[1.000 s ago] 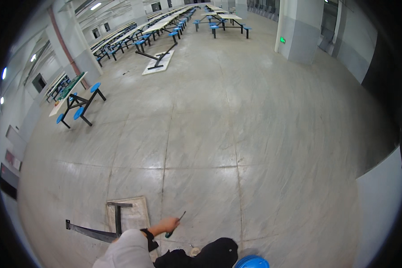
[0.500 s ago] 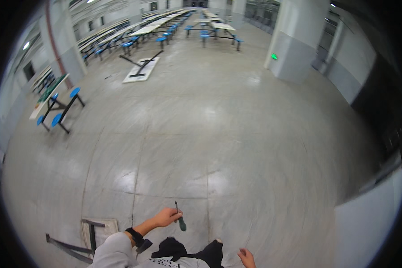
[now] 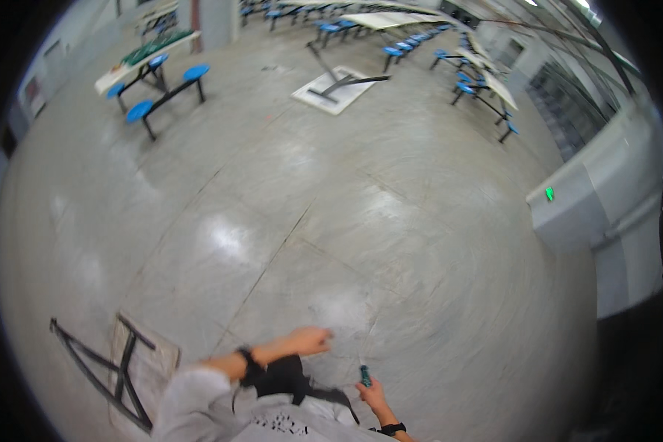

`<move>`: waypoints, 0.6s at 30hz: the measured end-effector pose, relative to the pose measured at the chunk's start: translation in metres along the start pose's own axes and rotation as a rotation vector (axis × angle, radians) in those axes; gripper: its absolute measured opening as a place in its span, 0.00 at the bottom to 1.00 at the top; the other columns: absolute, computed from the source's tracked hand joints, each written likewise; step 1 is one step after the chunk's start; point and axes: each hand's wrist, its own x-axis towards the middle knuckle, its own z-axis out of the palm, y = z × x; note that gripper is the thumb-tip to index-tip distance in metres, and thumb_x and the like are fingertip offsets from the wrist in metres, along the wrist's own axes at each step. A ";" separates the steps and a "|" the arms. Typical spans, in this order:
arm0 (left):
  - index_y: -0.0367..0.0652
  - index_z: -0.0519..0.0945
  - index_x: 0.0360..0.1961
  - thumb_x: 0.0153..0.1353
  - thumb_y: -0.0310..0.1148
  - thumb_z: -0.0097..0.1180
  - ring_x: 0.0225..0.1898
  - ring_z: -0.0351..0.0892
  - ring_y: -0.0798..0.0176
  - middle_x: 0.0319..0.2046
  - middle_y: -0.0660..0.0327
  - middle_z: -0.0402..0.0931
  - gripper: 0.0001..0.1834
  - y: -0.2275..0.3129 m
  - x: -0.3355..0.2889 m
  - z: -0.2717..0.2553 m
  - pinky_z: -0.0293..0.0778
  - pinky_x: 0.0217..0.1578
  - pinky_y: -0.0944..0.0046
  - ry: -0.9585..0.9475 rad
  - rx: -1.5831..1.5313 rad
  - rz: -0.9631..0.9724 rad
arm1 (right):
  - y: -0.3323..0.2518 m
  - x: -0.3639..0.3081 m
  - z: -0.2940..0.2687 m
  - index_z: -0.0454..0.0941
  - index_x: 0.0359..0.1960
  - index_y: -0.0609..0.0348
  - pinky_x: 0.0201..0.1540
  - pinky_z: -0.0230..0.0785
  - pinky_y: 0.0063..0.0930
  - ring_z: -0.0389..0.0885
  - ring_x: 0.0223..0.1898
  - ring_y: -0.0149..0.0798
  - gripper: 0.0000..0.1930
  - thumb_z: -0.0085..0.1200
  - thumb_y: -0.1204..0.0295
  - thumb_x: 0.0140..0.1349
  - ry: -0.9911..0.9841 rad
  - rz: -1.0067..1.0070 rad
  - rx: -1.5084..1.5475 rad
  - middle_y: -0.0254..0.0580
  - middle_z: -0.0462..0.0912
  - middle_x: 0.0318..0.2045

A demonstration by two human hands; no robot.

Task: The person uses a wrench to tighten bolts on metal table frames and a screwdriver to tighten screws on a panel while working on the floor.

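My right hand point(image 3: 373, 394) grips a green-handled screwdriver point(image 3: 365, 374) in front of my body, its handle showing above my fingers. A thin shaft is hard to make out against the floor. Up and to the left of it, my left hand point(image 3: 311, 340) is stretched out above the floor, slightly blurred, with nothing visible in it and its fingers loosely apart. Dark bands circle both wrists.
An overturned table point(image 3: 166, 357) with a dark metal frame lies close on my left. Another upturned table point(image 3: 318, 102) lies farther ahead. A table with blue seats point(image 3: 140, 110) stands at far left, dining tables point(image 3: 390, 20) behind, a pillar point(image 3: 567, 210) at right.
The screwdriver has passed from my left hand to my right. My right hand has come in toward the middle. The view has turned right, and the upturned tables show from a new angle.
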 end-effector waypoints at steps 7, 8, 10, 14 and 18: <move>0.41 0.75 0.36 0.53 0.39 0.51 0.39 0.74 0.52 0.36 0.52 0.75 0.14 0.217 0.230 -0.165 0.70 0.35 0.55 -0.299 0.601 0.844 | 0.011 0.044 -0.215 0.73 0.36 0.64 0.26 0.67 0.26 0.73 0.19 0.32 0.17 0.59 0.65 0.48 0.170 0.501 -0.622 0.39 0.76 0.20; 0.41 0.75 0.36 0.53 0.38 0.52 0.39 0.74 0.52 0.36 0.53 0.75 0.14 0.252 0.260 -0.173 0.70 0.35 0.55 -0.322 0.620 0.909 | -0.007 0.061 -0.238 0.73 0.36 0.64 0.26 0.66 0.26 0.73 0.19 0.32 0.17 0.59 0.65 0.49 0.169 0.514 -0.602 0.38 0.75 0.20; 0.41 0.75 0.35 0.53 0.38 0.52 0.38 0.75 0.53 0.35 0.54 0.75 0.13 0.279 0.303 -0.190 0.71 0.34 0.55 -0.333 0.608 0.924 | -0.063 0.128 -0.269 0.73 0.35 0.63 0.25 0.66 0.26 0.72 0.19 0.32 0.16 0.58 0.64 0.49 0.126 0.439 -0.544 0.38 0.74 0.19; 0.43 0.76 0.34 0.52 0.37 0.52 0.37 0.75 0.54 0.34 0.55 0.76 0.12 0.249 0.343 -0.216 0.71 0.33 0.56 -0.380 0.617 0.846 | -0.213 0.287 -0.238 0.73 0.35 0.62 0.23 0.64 0.26 0.71 0.17 0.31 0.15 0.57 0.64 0.51 0.028 0.176 -0.494 0.36 0.73 0.18; 0.44 0.77 0.33 0.51 0.37 0.52 0.36 0.76 0.55 0.33 0.57 0.76 0.10 0.233 0.398 -0.281 0.71 0.33 0.56 -0.403 0.616 0.814 | -0.419 0.413 -0.181 0.73 0.34 0.62 0.20 0.62 0.25 0.69 0.16 0.30 0.14 0.55 0.63 0.52 -0.054 -0.124 -0.449 0.35 0.72 0.17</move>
